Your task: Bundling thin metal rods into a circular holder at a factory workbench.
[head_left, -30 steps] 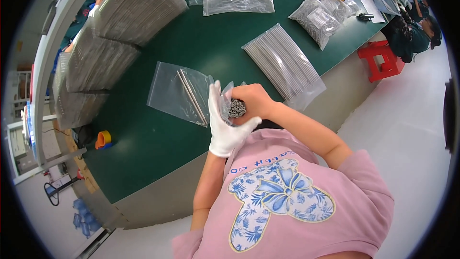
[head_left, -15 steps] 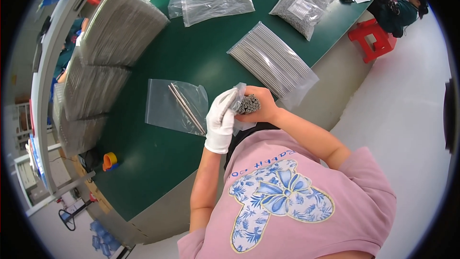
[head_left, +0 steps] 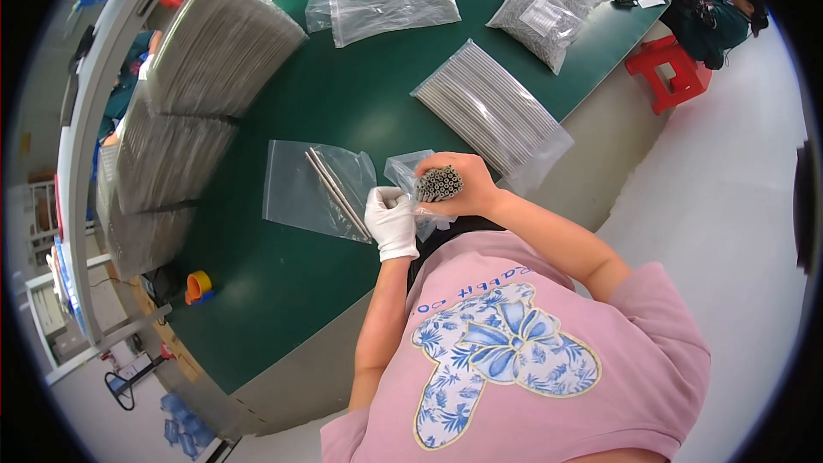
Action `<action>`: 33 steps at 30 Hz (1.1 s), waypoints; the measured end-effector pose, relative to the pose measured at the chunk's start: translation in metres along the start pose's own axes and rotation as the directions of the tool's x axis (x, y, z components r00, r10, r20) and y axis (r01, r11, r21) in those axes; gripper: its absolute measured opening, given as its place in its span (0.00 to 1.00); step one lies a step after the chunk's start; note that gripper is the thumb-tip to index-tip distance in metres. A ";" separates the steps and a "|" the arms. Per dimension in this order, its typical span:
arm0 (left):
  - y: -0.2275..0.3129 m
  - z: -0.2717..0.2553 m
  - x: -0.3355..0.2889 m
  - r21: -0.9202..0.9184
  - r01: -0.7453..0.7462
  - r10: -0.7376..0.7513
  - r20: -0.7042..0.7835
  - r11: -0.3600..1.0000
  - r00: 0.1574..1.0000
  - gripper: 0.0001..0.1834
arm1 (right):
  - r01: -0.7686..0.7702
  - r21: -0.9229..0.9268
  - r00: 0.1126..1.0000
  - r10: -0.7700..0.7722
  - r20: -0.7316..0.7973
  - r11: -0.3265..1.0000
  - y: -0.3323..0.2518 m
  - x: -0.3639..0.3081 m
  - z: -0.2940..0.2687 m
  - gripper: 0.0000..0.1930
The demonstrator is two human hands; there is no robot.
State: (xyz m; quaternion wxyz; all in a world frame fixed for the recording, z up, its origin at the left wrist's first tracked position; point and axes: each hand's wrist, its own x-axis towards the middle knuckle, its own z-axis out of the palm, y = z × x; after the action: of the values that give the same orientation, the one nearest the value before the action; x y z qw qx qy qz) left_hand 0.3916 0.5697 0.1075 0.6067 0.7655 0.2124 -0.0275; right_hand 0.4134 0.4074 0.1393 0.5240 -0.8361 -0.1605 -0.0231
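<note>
A bundle of thin grey metal tubes [head_left: 441, 183] is wrapped in my bare right hand [head_left: 474, 187], its open round ends facing up. Crumpled clear plastic bag [head_left: 405, 168] shows around the bundle, mostly on its left. My left hand [head_left: 392, 225], in a white glove, is closed beside the bundle with its fingers curled at the edge of this plastic. Just left of the glove lies a flat clear zip bag [head_left: 291, 189], with a few slim tubes [head_left: 336, 191] on or in it; I cannot tell which.
Beyond my right hand lies a clear bag of long tubes [head_left: 489, 107] in a row. Empty-looking clear bags [head_left: 394, 7] and bags of small grey parts [head_left: 536, 21] are farther back on the green table [head_left: 249, 291]. Plastic-wrapped stacks [head_left: 201, 51] line the left; a red stool [head_left: 669, 73] stands right.
My left hand has moved down and slightly left from the top of the bundle, its fingers now curled. More of the plastic shows left of the tube ends.
</note>
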 end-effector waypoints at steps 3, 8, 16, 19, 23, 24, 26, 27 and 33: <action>0.035 -0.011 -0.004 0.491 -0.623 0.693 0.055 0.608 0.719 0.26 | -0.017 0.011 1.000 0.017 0.025 1.000 -0.005 0.001 0.001 0.22; 0.068 -0.013 -0.020 -0.041 -0.670 0.641 0.338 0.741 0.689 0.43 | -0.117 -0.115 0.989 0.104 -0.108 0.987 -0.017 -0.001 0.027 0.22; 0.035 0.014 -0.017 -0.003 -0.639 0.628 -0.183 0.769 0.756 0.11 | -0.009 -0.099 0.996 0.000 -0.092 0.995 -0.006 -0.015 0.053 0.29; 0.033 0.003 -0.007 -0.025 -0.720 0.721 0.049 0.693 0.692 0.12 | -0.260 0.112 0.960 0.244 0.138 0.959 -0.005 -0.016 0.032 0.36; 0.035 0.007 -0.010 -0.122 -0.619 0.629 0.070 0.776 0.774 0.10 | -0.164 -0.010 0.986 0.163 -0.037 0.986 -0.005 -0.024 0.042 0.33; 0.039 0.007 -0.012 -0.131 -0.619 0.631 0.082 0.775 0.772 0.10 | -0.172 -0.015 0.984 0.171 -0.049 0.985 -0.002 -0.027 0.050 0.33; 0.048 0.007 -0.013 -0.081 -0.685 0.690 0.127 0.724 0.713 0.09 | -0.153 0.100 0.960 0.172 -0.219 0.983 0.002 -0.031 0.061 0.31; 0.054 0.006 -0.014 -0.107 -0.721 0.728 0.154 0.684 0.668 0.09 | -0.129 0.110 0.958 0.152 -0.245 0.986 -0.001 -0.034 0.058 0.28; 0.059 0.002 -0.010 -0.254 -0.736 0.778 0.236 0.628 0.582 0.10 | -0.118 0.078 0.935 0.137 -0.327 0.990 -0.006 -0.033 0.059 0.27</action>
State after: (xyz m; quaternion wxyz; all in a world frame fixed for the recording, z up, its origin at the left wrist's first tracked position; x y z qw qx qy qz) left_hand 0.4038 0.5548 0.1645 0.6340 0.7262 -0.2357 0.1227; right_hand 0.3726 0.4540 0.1111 0.5675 -0.8137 -0.0164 -0.1248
